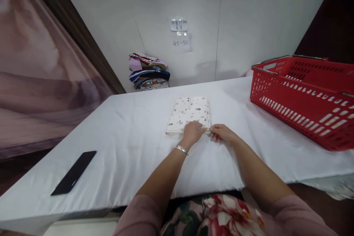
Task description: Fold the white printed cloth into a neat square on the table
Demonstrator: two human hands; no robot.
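Observation:
A folded white cloth with small printed figures (190, 112) lies flat on the white-covered table (129, 143), in the middle. My left hand (193, 132) rests palm down on the cloth's near right corner, fingers curled over the edge; a silver bracelet circles that wrist. My right hand (221, 133) sits just to the right of it and pinches the same near right corner between its fingertips. Both forearms reach in from the bottom of the view.
A red plastic basket (304, 96) stands on the table at the right. A black phone (74, 172) lies near the table's left front edge. A stack of folded clothes (148, 71) sits at the back by the wall. Paper notes (179, 33) hang on the wall.

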